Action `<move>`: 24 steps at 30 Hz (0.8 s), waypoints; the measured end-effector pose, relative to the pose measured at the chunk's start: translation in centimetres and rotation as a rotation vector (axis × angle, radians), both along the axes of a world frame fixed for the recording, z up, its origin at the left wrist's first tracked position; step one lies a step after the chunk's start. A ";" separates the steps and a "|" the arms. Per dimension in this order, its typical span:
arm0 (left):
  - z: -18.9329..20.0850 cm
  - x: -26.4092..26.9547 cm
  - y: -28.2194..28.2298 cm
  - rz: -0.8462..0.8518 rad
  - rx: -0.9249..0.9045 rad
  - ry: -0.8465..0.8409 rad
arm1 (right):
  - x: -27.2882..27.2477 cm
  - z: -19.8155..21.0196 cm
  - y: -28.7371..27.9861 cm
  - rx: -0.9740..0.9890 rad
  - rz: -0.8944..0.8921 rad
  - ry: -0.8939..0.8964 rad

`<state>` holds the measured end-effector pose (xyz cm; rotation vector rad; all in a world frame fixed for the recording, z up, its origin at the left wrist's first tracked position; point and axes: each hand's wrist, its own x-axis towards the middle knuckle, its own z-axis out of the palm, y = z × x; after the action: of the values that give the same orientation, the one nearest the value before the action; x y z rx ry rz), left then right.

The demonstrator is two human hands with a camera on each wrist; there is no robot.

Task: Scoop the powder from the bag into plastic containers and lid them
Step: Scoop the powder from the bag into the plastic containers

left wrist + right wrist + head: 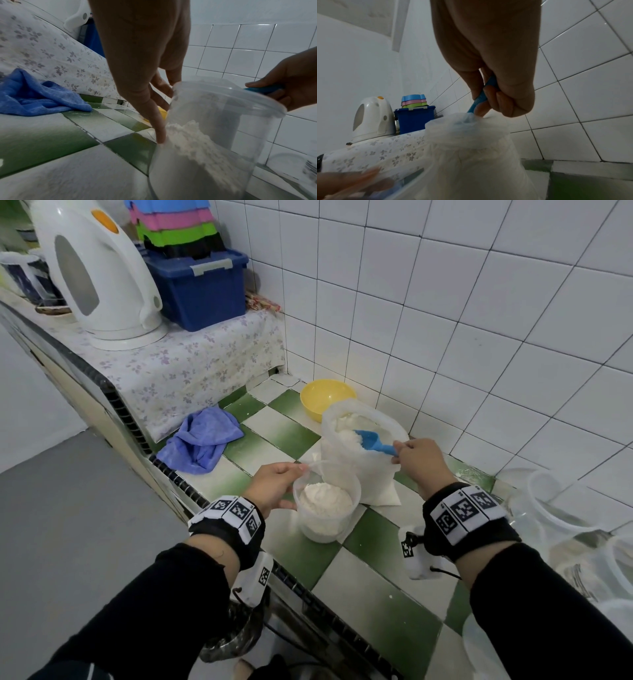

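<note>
A green-and-white checked tile tabletop [294,542], dusted with spilled powder, is running into a corner of white-tiled walls [479,302]. The left hand [274,484] is steadying a clear plastic container [327,501], its fingers [159,129] lying straight against the side and near the rim; the container is partly filled with white powder [323,501] and standing just in front of the open plastic bag [359,446]. The right hand [423,462] is gripping the handle of a blue scoop [373,441], whose bowl is sitting inside the bag in the powder. A yellow bowl [325,398] is sitting behind the bag in the corner, and a crumpled blue cloth [202,440] is lying to the left. On a raised ledge under a floral cover [191,371], a white electric kettle [99,275] is standing beside a dark blue storage box [202,292]. Empty clear containers [565,525] are crowding the right edge.
</note>
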<state>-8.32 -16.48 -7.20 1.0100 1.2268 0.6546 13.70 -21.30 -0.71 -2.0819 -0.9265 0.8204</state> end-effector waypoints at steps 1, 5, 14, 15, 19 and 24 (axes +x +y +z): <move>-0.1 0.0 -0.1 0.016 0.008 -0.003 | 0.1 0.1 -0.1 0.013 -0.025 0.040; -0.2 0.1 -0.3 0.045 0.014 -0.010 | 0.6 0.7 -0.5 0.040 -0.099 0.148; 0.0 0.1 -0.8 0.023 -0.037 -0.034 | 2.0 2.0 -1.6 0.122 -0.102 0.284; 0.0 0.1 -0.8 0.023 -0.036 -0.036 | 2.0 2.2 -2.0 0.130 -0.083 0.295; 0.1 0.1 -0.9 0.016 -0.034 -0.038 | 1.8 2.6 -3.7 0.104 0.050 0.320; 0.1 0.0 -1.0 0.001 -0.033 -0.032 | 0.8 1.7 -4.4 -0.019 0.171 0.238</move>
<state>-8.31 -17.43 -7.13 0.9678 1.2065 0.6472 14.54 -25.68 0.99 -1.8880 -0.9762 1.1429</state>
